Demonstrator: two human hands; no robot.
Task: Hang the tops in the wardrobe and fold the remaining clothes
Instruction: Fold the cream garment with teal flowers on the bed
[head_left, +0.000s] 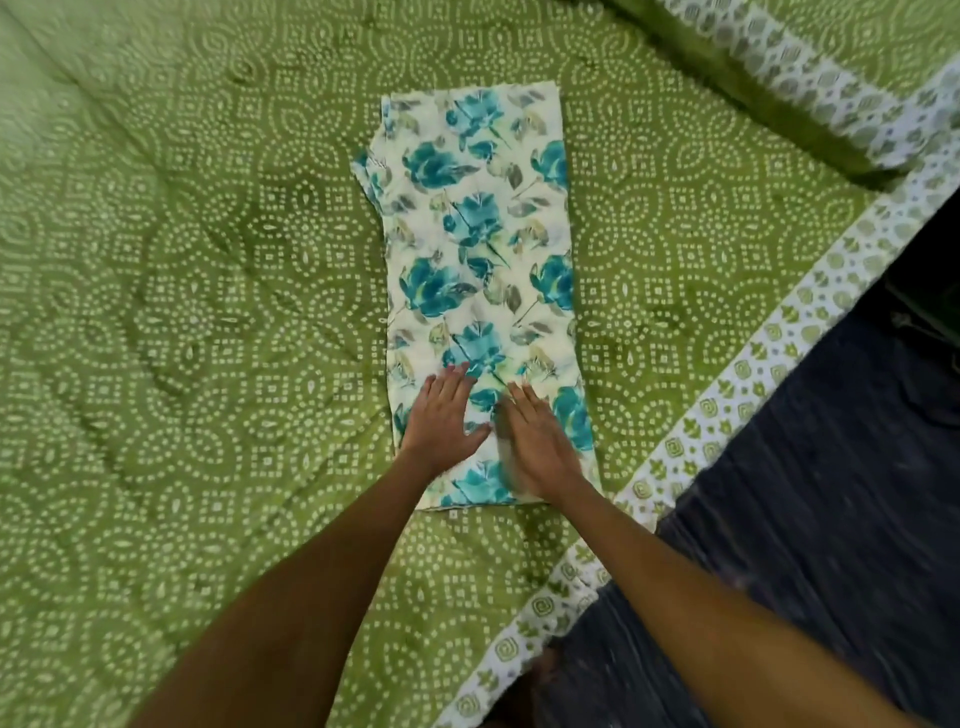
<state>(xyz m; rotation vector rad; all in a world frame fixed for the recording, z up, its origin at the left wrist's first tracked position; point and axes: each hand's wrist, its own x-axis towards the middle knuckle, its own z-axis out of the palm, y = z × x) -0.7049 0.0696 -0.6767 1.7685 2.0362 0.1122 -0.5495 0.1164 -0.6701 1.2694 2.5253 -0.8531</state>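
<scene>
One garment: a floral cloth (483, 291), cream with teal roses, lies flat as a long narrow strip on the green bedspread (182, 312), running away from the person, its near end under both hands.
Bedspread: green with white dotted rings, slightly creased; its pale printed border (727, 400) runs diagonally on the right, where the bed ends.
Left hand (441, 421): fingers straight and together, palm down, resting flat on the near left part of the cloth; it grasps nothing.
Right hand (540, 447): also flat and palm down, fingers extended, just beside the left hand on the near right part of the cloth; slightly blurred, grasping nothing.
Weight, judged: light, thin fabric; it shows fine wrinkles and lies close to the bedspread.
Stiffness, judged: soft and limp, so it will sag and lose its shape if lifted by one point.
Slip, judged: probably smooth enough to slide on itself, so layers may shift when folded over.
Fragility: none apparent; creasing is the only risk.
Where to hold, judged: pinch the two near corners, one in each hand, and carry that end over toward the far end, keeping the long edges aligned.
Pillow (810, 78): matching green with pale border, at the far right, well apart from the cloth.
Dark area (810, 519): beyond the bed's edge, too blurred to identify.
</scene>
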